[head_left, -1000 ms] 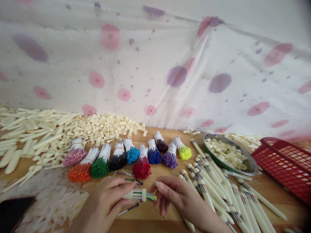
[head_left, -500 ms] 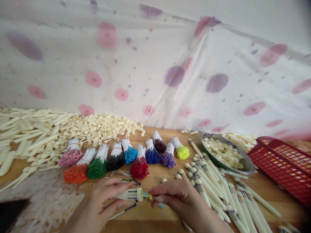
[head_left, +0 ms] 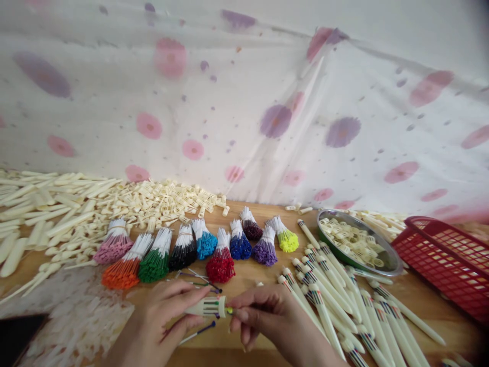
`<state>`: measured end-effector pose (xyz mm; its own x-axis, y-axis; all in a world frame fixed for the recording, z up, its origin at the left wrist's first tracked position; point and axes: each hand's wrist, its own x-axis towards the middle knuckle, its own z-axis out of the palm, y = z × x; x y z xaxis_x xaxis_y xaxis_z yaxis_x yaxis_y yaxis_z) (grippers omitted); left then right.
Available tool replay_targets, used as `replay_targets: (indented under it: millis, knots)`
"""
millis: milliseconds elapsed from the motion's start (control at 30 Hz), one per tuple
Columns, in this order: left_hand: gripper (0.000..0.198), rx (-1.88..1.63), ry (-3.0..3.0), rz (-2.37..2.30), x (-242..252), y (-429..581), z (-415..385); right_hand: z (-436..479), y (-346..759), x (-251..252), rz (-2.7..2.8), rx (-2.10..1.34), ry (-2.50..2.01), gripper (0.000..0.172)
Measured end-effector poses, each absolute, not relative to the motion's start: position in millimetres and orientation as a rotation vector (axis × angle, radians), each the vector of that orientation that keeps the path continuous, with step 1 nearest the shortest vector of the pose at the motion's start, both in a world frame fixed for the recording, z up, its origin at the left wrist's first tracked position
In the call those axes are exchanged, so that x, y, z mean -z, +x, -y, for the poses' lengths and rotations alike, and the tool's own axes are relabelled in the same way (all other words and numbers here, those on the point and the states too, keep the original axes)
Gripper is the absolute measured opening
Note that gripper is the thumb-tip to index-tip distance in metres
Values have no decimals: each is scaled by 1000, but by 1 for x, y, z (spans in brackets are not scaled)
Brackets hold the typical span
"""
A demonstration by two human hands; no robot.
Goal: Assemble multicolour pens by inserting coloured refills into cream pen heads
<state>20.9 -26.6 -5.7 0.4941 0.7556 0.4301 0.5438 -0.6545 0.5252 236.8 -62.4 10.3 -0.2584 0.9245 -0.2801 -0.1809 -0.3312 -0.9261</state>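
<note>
My left hand (head_left: 173, 311) is closed around a cream slotted pen barrel (head_left: 208, 307), held sideways with its open end to the right. Coloured pieces show through the slots. At that open end, my right hand (head_left: 263, 313) pinches a yellow-tipped pen refill (head_left: 228, 310), most of it inside the barrel or hidden by fingers. Under the left hand lies a loose blue-tipped refill (head_left: 202, 330). Beyond the hands stand bundles of refills, among them red (head_left: 220, 265), green (head_left: 155, 262), orange (head_left: 121, 270), black (head_left: 183, 255) and yellow (head_left: 286, 239).
Cream multicolour pens (head_left: 328, 295) lie piled on the right. Behind them are a metal bowl (head_left: 395, 267) of slotted parts and a red basket (head_left: 443, 260). Loose cream parts (head_left: 153, 201) cover the back left. A dark flat object (head_left: 21, 336) lies at the lower left.
My right hand has moved left, up to the barrel's open end, and the yellow-tipped refill sits deeper in it. A light-blue piece below the right fingers no longer shows.
</note>
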Motion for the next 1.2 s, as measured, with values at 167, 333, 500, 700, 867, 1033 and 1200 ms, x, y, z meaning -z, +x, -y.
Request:
replay_targets:
  millis: [167,333,500,700,867,1033,1200]
  knots:
    - [28,-1022,2528,-1102,7,22,32,62,228,-8,948,-1783,-1166,41]
    - [29,-1013,2611,-1088,8,22,35,62,224,-6,1027,-1742,-1192,43]
    - [26,-1062,2569,-1083,6,24,34,62,229,-1,1200,-1693,-1108,40]
    - [24,-1077,2520,-1143,8,25,34,62,229,0,1277,-1584,-1130,38]
    - [29,-1045,2641,-1116,7,27,38,62,230,0,1230,-1645,-1151,38]
    - [31,-1050,2721,-1110,4,29,42,64,232,-6,1216,-1693,-1146,37]
    - [31,-1076,2716,-1121,10,29,44,66,228,-11,1209,-1694,-1200,38]
